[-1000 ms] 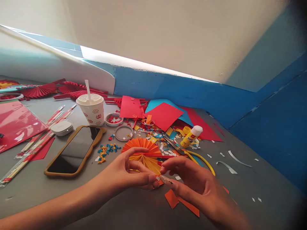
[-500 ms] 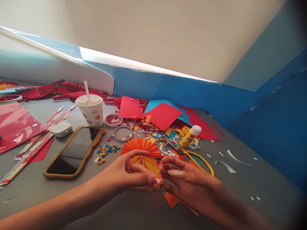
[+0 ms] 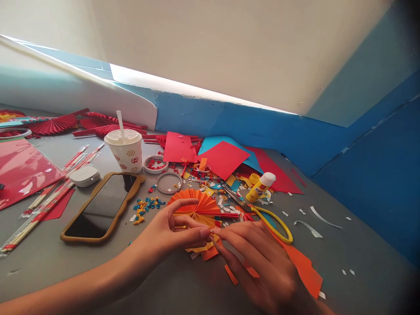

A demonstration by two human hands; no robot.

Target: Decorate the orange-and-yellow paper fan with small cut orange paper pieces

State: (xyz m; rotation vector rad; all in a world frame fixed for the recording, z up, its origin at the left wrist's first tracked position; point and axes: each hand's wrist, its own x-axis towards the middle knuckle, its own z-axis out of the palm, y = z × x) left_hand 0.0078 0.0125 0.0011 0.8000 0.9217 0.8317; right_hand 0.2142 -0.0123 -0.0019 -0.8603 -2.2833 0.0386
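1. Right now the fan [image 3: 193,208], a pleated orange-and-yellow paper rosette, is held between both hands, low in the middle of the view, over the grey table [image 3: 361,245].
2. Left hand [image 3: 170,229]: a narrow grip on the fan, with one finger arched over its face and the others pressed along its lower part.
3. Right hand [image 3: 252,258]: fingers bunched close, their tips [image 3: 218,229] touching the fan's lower edge and almost meeting the left fingertips. Whether they pinch anything small is hidden.
4. A red stick [image 3: 219,215] lies across the fan's right side. Torn orange paper [image 3: 303,269] lies under and beside the right hand.
5. Just beyond the fan, yellow-handled scissors [image 3: 272,225] lie among paper scraps near a glue stick [image 3: 260,187], which rests on its side. Red sheets [image 3: 223,158] overlap a blue sheet [image 3: 216,144] behind them, against the blue wall [image 3: 249,127].
6. Left of the fan are blue and yellow scraps [image 3: 146,205], a ring [image 3: 169,182], a phone [image 3: 98,208] in a tan case, and a paper cup [image 3: 124,157] with a straw. Finished red fans [image 3: 54,124] lie farther back.
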